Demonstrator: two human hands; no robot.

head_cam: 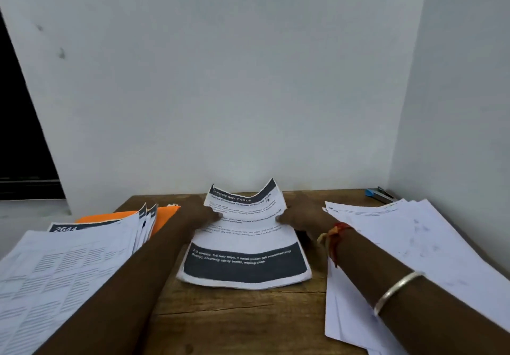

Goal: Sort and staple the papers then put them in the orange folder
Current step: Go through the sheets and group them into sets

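While the sorting was apparently only partly done, a printed sheet (245,260) was held at the middle of the table (234,318), its near edge laid on the wood and its far half lifted and curled toward the wall (248,92). This was probably so that its heading could be read and its set decided.

The sheet was pinched at its left edge by the left hand (201,215) and at its right edge by the right hand (300,218). Each thumb was laid on the printed face, with the fingers tucked out of sight beneath. Whether further sheets lay under it could not be told for certain, though layered edges seemed to be shown at its near corner.

A fanned pile of printed papers (69,266) was kept on the left, partly covering the orange folder (165,214). A pile of blank-side-up papers (414,244) was kept on the right. The stapler (379,194) was left untouched in the far right corner, well apart from both hands.
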